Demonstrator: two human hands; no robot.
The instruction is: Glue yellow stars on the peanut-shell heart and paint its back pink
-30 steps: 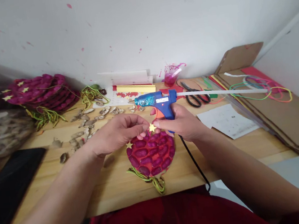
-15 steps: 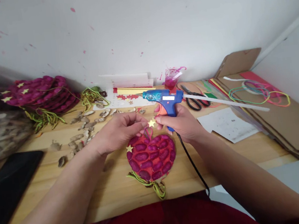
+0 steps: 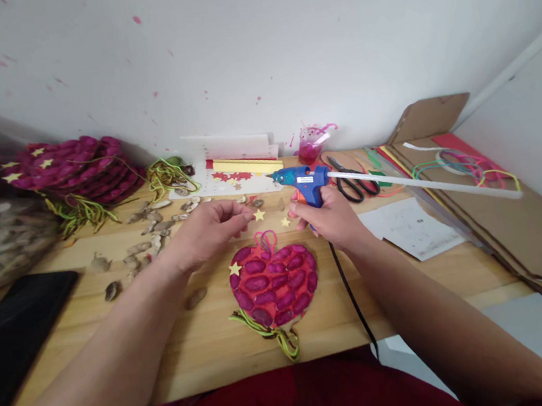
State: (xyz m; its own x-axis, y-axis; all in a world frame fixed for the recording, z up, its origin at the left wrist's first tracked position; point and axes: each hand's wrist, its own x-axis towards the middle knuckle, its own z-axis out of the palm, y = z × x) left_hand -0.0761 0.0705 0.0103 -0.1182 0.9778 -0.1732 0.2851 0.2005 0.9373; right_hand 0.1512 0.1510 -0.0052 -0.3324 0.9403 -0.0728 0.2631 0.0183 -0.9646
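Observation:
My left hand (image 3: 210,230) is closed, pinching a small yellow star (image 3: 259,215) at its fingertips. In my right hand (image 3: 329,215) is a blue glue gun (image 3: 305,182), its nozzle pointing left and a long white glue stick (image 3: 421,183) coming out of its back. A second yellow star (image 3: 285,222) is at the right fingertips. Below the hands lies a heart-shaped piece (image 3: 276,285) covered with purple peanut shells, with a pink loop (image 3: 266,240) on top. One yellow star (image 3: 235,268) sits at its upper left, and green cords (image 3: 288,344) trail from its bottom.
Loose shells (image 3: 151,234) lie left of centre, near a bag of shells (image 3: 4,245) and a black phone-like slab (image 3: 22,345). Similar purple pieces (image 3: 79,170) are stacked behind. Scissors (image 3: 350,183), a pink-stained cup (image 3: 311,145) and cardboard (image 3: 525,224) stand right. A black cable (image 3: 353,305) hangs forward.
The two stars, together between the fingertips before, are now apart, one at each hand. The hands have drawn apart, and the glue gun has shifted slightly right with its nozzle a little lower.

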